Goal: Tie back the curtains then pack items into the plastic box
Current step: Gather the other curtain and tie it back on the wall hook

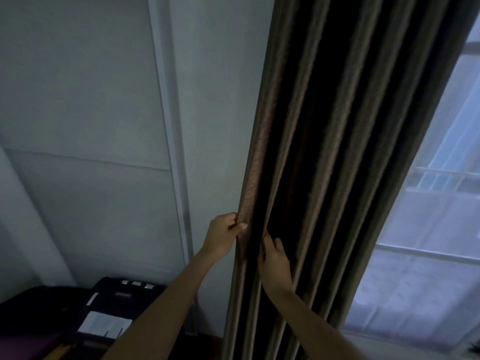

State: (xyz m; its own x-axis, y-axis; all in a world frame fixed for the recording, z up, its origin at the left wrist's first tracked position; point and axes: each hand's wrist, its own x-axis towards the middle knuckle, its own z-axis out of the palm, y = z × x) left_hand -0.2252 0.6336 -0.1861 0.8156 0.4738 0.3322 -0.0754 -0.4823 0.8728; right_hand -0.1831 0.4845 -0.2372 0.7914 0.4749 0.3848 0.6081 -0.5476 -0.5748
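Left hand (pixel 223 236): thumb and curled fingers pinch the left edge of the dark brown pleated fabric curtain (pixel 324 126). Right hand (pixel 275 258): fingers curled round an inner fold, just beside. Curtain hangs gathered left of the pale bright window (pixel 428 255).

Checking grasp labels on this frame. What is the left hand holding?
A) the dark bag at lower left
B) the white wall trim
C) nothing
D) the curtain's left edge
D: the left hand has its thumb and fingers curled round the leftmost fold of the curtain, while the right hand grips a fold further right and slightly lower.
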